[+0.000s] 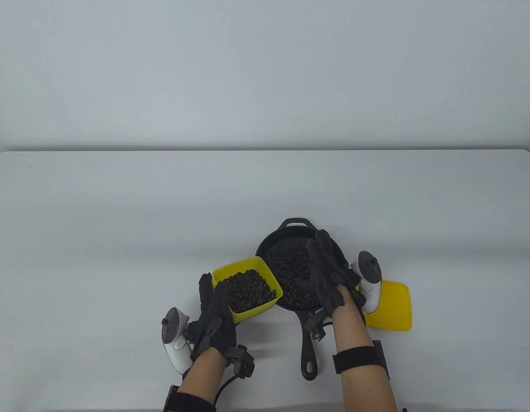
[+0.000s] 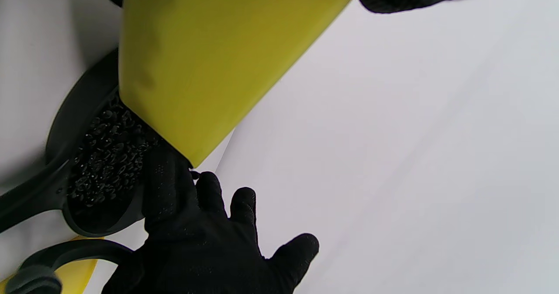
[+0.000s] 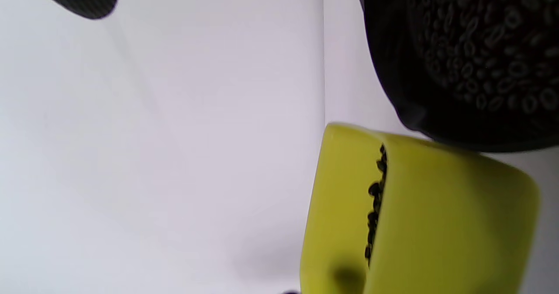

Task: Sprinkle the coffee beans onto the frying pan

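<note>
A black cast-iron frying pan (image 1: 310, 343) sits near the table's front, its handle toward me, with a layer of coffee beans (image 1: 290, 266) in it. My left hand (image 1: 215, 309) grips the near-left side of a yellow square bowl (image 1: 265, 307) full of beans (image 1: 247, 289), which touches the pan's left rim. My right hand (image 1: 329, 274) hovers over the pan's right half with fingers spread. In the left wrist view the bowl (image 2: 209, 58) fills the top, with the pan (image 2: 87, 102) and my right hand (image 2: 209, 233) below. The right wrist view shows the bowl (image 3: 436, 215) and pan (image 3: 393, 67).
A second yellow square piece (image 1: 393, 307) lies flat on the table just right of the pan, partly behind my right hand's tracker (image 1: 370, 279). The white table (image 1: 162, 214) stretches back and to both sides.
</note>
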Tool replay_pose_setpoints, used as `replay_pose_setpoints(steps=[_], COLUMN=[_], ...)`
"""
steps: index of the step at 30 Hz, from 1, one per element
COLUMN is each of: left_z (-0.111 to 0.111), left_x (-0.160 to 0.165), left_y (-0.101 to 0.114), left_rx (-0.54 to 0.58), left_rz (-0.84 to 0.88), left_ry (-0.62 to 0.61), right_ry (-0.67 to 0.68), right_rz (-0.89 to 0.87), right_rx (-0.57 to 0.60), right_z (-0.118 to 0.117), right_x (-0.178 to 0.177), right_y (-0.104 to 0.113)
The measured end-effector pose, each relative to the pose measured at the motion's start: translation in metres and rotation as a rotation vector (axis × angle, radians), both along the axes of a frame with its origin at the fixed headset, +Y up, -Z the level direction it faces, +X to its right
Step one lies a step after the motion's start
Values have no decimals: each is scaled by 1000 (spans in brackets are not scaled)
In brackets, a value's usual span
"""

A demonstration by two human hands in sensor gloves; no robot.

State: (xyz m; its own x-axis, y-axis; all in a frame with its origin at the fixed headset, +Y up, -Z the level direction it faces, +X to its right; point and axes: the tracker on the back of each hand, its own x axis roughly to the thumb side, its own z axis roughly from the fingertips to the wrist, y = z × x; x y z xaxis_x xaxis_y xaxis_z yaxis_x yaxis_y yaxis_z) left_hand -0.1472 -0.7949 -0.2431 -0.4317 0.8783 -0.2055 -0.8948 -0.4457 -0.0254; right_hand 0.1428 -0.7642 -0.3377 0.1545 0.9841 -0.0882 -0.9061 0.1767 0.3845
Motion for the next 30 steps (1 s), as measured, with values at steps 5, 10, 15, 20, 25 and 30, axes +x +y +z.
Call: replay_pose_setpoints(steps=[5, 10, 15, 20, 25, 30], left_z=[0, 0, -1, -2, -2, -3], left_x=[1, 2, 0, 0, -1, -3], left_y=[0, 1, 2, 5, 7, 6], left_rx=[4, 5, 9, 22, 33, 18], left_rz=[1, 9, 0, 11, 14, 19], left_ry=[1, -2, 10, 7, 7, 21], right_ry=[-30, -12, -127, -155, 81, 367], right_rz=[286, 415, 558, 944, 1434, 1791], right_rx=[101, 284, 611, 914, 1004, 522], right_z=[2, 10, 46, 66, 49, 15], right_x=[7, 4, 3, -2, 15, 59], right_y=[24, 79, 161, 193, 192, 137])
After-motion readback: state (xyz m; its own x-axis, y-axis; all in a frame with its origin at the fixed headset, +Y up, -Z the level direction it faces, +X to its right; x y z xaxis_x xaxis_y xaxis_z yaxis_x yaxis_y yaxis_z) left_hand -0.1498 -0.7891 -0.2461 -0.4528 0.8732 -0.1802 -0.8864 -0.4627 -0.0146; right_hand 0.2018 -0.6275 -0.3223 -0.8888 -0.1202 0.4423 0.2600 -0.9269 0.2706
